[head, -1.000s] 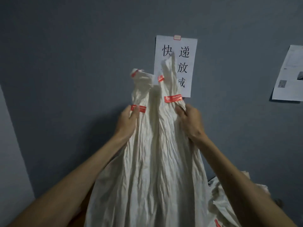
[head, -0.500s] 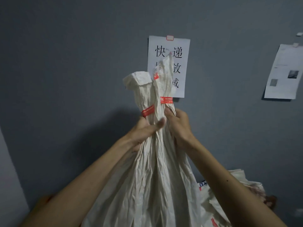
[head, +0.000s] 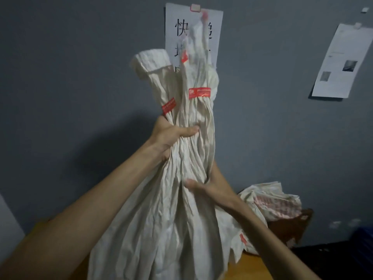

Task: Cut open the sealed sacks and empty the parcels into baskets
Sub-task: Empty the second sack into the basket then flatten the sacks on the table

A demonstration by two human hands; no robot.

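Sack [head: 161, 229] mid-frame, long axis upright, taped neck pointing up. R hand [head: 212, 188] curled round gathered cloth; L hand [head: 171, 136] fisted tight on neck above it. Behind, rt: more sacks [head: 272, 199]; sign [head: 175, 17] on wall.

Wooden table [head: 250, 268]: crumpled white sacks [head: 268, 201] heaped at right, by wall.

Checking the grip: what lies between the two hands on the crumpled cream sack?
Bunched cloth of the crumpled cream sack, left hand above, right hand below, in the head view.
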